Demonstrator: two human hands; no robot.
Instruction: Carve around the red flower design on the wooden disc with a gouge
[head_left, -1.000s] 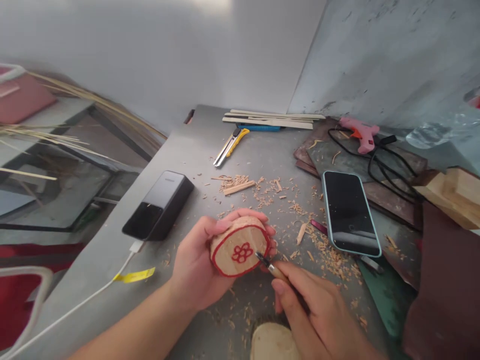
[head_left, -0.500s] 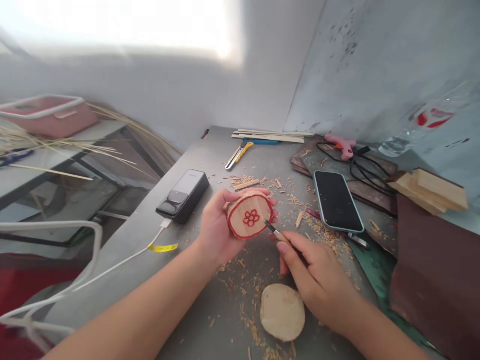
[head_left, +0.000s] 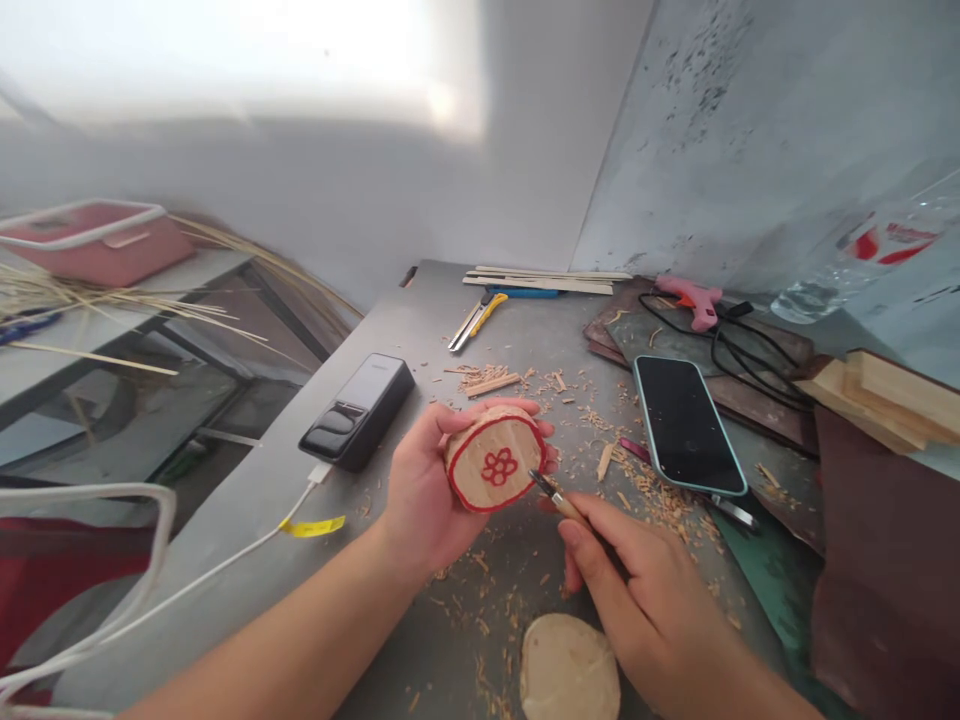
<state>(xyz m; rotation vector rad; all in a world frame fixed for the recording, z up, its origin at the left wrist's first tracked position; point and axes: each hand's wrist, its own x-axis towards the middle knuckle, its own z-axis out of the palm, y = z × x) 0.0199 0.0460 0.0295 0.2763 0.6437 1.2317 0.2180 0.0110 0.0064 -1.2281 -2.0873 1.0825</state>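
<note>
A round wood slice (head_left: 472,470) with a red rim and a red flower outline faces up in my left hand (head_left: 424,490), whose fingers wrap behind it. My right hand (head_left: 637,570) grips the wooden handle of a small carving tool (head_left: 553,492). Its dark metal tip is at the slice's right side, near the red rim; whether it touches is too small to tell. Below, a plain wood slice (head_left: 570,668) lies on the grey table (head_left: 390,640), partly beside my right hand.
Wood shavings (head_left: 660,490) are scattered around. A black device (head_left: 358,410) on a white cable lies left. Behind are a yellow cutter (head_left: 478,320) and thin strips. On the right are a phone (head_left: 688,422), pink glue gun (head_left: 694,300), bottle (head_left: 862,255) and wood blocks (head_left: 892,400).
The view has shifted slightly, and most table items appear lower. Both hands still hold the slice and the tool, with the tip still by the slice's right side.
</note>
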